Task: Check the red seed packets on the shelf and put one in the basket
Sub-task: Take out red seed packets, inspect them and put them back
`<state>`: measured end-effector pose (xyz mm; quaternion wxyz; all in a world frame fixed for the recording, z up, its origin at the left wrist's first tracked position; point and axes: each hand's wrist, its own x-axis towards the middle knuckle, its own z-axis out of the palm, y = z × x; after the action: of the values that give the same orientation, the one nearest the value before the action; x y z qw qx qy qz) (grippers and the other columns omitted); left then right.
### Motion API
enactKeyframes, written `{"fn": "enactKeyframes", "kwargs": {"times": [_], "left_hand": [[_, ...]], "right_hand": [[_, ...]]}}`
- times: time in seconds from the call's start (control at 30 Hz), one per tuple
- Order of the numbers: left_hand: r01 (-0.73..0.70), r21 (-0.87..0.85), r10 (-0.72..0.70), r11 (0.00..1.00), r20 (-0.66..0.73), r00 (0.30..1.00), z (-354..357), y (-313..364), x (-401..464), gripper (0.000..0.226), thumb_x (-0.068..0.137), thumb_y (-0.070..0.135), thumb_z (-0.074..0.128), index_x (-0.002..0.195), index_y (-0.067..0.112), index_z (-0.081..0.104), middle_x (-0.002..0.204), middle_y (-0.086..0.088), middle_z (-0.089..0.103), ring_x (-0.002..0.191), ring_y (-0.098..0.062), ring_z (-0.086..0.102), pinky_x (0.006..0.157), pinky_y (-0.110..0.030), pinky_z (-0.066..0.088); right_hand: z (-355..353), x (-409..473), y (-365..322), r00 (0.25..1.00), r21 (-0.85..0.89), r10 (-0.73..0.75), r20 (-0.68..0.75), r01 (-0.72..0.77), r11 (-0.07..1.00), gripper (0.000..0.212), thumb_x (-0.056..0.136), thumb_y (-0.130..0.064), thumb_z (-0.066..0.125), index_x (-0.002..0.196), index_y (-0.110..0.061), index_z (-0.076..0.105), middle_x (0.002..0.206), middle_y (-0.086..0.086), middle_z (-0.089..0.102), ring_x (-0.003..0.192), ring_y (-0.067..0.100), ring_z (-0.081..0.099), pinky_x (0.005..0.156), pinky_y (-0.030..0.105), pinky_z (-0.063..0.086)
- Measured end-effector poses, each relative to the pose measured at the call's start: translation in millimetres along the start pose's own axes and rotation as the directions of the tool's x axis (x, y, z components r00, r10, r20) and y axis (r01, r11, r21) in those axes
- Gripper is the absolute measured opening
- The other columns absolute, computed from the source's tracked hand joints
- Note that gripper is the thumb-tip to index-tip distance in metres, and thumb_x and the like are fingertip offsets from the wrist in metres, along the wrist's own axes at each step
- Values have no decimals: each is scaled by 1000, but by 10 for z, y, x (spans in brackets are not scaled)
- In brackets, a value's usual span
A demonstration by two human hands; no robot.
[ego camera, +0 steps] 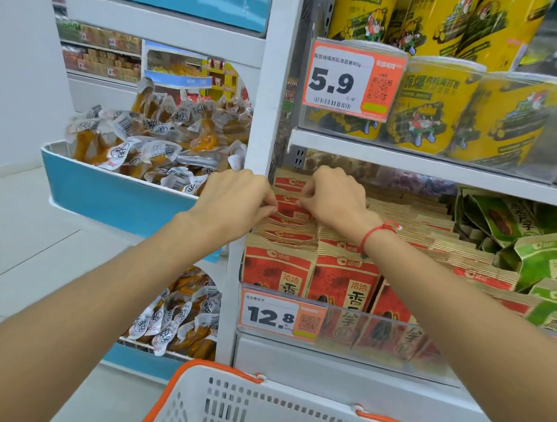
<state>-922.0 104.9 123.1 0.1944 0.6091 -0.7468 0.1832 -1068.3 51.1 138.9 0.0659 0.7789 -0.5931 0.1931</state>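
Red seed packets [277, 269] with kraft-brown tops stand in rows on the lower shelf, behind a clear rail with a 12.8 price tag [276, 315]. Both my hands reach into the left row, several packets back. My left hand [236, 195] pinches the top edge of one packet with curled fingers. My right hand [333, 194], a red string on its wrist, pinches the top edges just to the right. A white basket [228, 398] with an orange rim sits at the bottom of the view, below the shelf.
Green packets [539, 256] fill the shelf's right end. Yellow tubs [437, 103] stand on the shelf above with a 5.9 tag. Left of the white upright [262, 119], blue bins [110, 198] hold loose clear-wrapped snacks. Pale floor lies at left.
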Motion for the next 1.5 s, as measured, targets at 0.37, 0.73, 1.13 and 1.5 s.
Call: {"fn": "enactKeyframes", "kwargs": {"times": [0.37,0.73,1.13,1.5], "left_hand": [[70,-128,-74,989,-31,997,-48,-3,-43,19,93,39,58,102,34,74,96,4,73,80,-22,61,58,-28,40],[83,-426,-165,901,-159,973,-397,165,-251,18,87,42,66,105,41,70,103,14,71,71,-7,55,55,-27,39],[-92,-794,-242,601,-290,926,-857,501,-648,15,87,38,67,100,45,67,96,17,72,93,-8,66,83,-40,55],[-203,-919,-66,339,-238,969,-1029,895,-753,17,94,17,60,107,27,63,97,23,68,92,9,62,78,-12,49]], "right_hand": [[-292,-436,126,973,60,-153,-172,166,984,16,93,-28,60,96,-26,76,94,1,72,94,29,64,72,33,45],[-431,-778,187,803,102,-314,-507,418,903,14,88,-25,67,98,-27,75,90,-8,74,86,17,67,67,32,52],[-837,-1211,300,947,680,-106,-303,293,672,31,90,-30,66,119,-29,55,111,-20,64,108,-2,58,99,31,47],[-873,-1671,497,931,810,-125,-344,361,462,22,95,-23,57,117,-24,57,113,-10,66,107,5,62,92,27,51]]}}
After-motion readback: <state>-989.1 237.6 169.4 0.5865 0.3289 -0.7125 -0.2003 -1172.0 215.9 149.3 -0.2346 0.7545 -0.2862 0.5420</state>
